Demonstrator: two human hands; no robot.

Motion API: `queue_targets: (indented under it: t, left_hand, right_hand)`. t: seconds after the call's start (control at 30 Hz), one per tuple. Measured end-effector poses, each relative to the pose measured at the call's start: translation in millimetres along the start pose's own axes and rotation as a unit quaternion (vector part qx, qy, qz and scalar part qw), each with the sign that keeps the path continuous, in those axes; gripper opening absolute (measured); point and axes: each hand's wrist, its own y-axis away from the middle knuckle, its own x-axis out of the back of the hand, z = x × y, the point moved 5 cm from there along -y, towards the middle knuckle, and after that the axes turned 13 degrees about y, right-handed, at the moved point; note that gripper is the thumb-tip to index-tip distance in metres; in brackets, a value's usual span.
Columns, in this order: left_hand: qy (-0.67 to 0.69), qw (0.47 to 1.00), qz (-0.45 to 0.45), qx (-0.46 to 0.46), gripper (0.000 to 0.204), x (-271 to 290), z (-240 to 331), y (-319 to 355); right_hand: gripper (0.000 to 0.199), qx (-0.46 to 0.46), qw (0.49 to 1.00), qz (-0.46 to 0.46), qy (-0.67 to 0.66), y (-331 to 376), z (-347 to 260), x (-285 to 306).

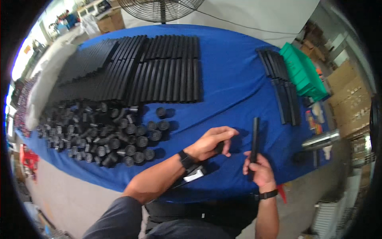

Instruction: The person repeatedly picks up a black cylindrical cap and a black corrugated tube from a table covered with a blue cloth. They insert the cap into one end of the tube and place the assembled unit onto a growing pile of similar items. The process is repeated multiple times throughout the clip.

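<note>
My right hand (260,170) is closed around the lower part of a black tube (255,133), which stands nearly upright in the view with its far end free. To its left, my left hand (213,142) is curled, with the forefinger reaching toward the tube but apart from it. A small black piece (219,148) shows under the curled fingers; it looks like one of the round black caps (138,157) heaped on the left of the table. Most of that piece is hidden by my hand.
Rows of black tubes (171,79) lie on the blue tablecloth (227,75) at the back left. More tubes (278,85) lie at the right beside a green crate (304,73). A shiny metal cylinder (321,139) is at the right edge. Behind the table stands a fan (162,10).
</note>
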Motion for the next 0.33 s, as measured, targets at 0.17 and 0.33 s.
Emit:
queue_targets:
  t: [0.17, 0.33]
  left_hand:
    - [-0.049, 0.992, -0.108, 0.030, 0.064, -30, -1, 15]
    - [-0.011, 0.973, -0.223, 0.067, 0.057, -28, -16, 24]
  right_hand:
    - [0.035, -0.039, 0.945, 0.042, 0.323, 24, -33, -15]
    - [0.047, 0.030, 0.806, 0.108, 0.581, 33, -44, -33]
